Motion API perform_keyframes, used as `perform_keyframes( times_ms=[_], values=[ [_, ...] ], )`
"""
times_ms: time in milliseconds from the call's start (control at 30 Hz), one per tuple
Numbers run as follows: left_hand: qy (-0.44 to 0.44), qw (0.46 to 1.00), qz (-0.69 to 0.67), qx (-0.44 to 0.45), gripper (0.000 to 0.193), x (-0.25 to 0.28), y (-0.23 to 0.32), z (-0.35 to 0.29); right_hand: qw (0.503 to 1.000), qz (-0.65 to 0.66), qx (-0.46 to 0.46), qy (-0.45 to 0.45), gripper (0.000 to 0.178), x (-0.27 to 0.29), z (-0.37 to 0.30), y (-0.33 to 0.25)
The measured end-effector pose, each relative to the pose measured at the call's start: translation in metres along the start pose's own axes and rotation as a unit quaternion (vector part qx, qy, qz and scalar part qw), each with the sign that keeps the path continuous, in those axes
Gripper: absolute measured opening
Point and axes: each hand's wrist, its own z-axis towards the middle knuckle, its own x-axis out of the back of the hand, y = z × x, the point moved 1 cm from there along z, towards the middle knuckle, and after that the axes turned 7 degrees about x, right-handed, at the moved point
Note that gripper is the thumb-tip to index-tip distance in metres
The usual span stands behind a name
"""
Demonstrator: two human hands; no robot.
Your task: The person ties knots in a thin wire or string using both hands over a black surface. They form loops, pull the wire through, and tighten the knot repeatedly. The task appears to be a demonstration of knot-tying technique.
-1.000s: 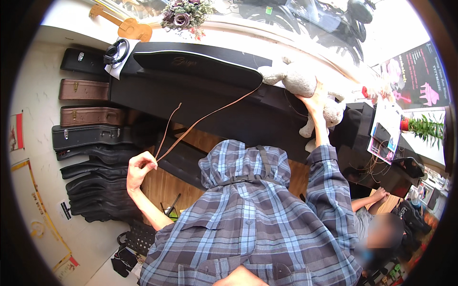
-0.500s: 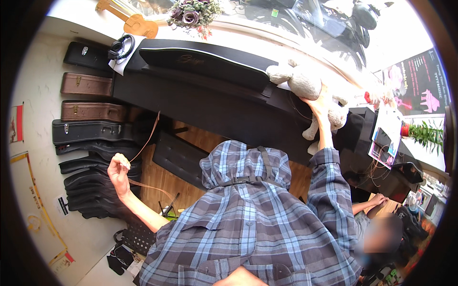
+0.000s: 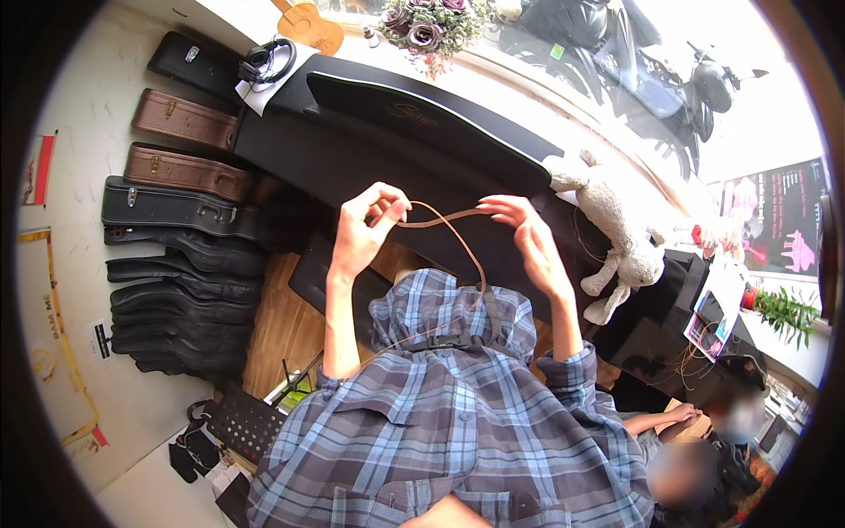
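Observation:
My left hand (image 3: 368, 231) is raised in front of my chest, its fingers pinching a thin, flexible tan strip (image 3: 464, 239). The strip bends into a loop between my hands, and a thin length of it trails down across my shirt. My right hand (image 3: 532, 238) faces it with fingers stretched out and thumb apart. One part of the strip reaches the right fingertips; no firm grip shows there. Behind my hands stands a long black piano-like cabinet (image 3: 290, 145). A grey plush rabbit (image 3: 613, 211) lies on its right end.
Black and brown instrument cases (image 3: 180, 207) line the left wall. A black padded bench (image 3: 308, 264) is below my left hand. Headphones (image 3: 264, 62), a small guitar (image 3: 310, 28) and flowers (image 3: 431, 31) are at the back. People sit at the lower right.
My right hand has let go of the plush rabbit and come to the middle. My left hand has brought the strip rightward and up to meet it. The view has shifted.

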Motion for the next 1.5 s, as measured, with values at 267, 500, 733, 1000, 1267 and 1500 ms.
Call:
perform_keyframes(
  times_ms=[267,500,733,1000,1267,1500],
  values=[
    [0.035,0.984,0.086,-0.151,0.015,-0.066,0.032,0.036,0.976,0.200,-0.065,0.061,0.029,-0.001,-0.028,0.000],
    [-0.165,0.967,-0.184,0.060,0.043,-0.087,0.048,0.047,0.863,0.369,0.080,0.336,0.031,0.059,-0.053,-0.013],
    [-0.201,0.812,-0.527,0.147,0.043,-0.076,0.042,0.067,0.741,0.469,0.232,0.422,0.018,0.100,-0.100,-0.005],
    [-0.171,0.880,-0.443,0.010,0.014,-0.115,0.046,0.062,0.737,0.491,0.271,0.378,0.020,0.086,-0.061,-0.014],
    [-0.220,0.946,-0.239,-0.006,0.023,-0.190,0.054,0.023,0.911,0.062,0.134,0.385,0.025,0.021,-0.011,-0.027],
    [-0.324,0.901,-0.286,0.045,0.022,-0.175,0.061,0.027,0.914,-0.025,0.096,0.393,0.020,0.031,-0.011,-0.027]
  ],
)
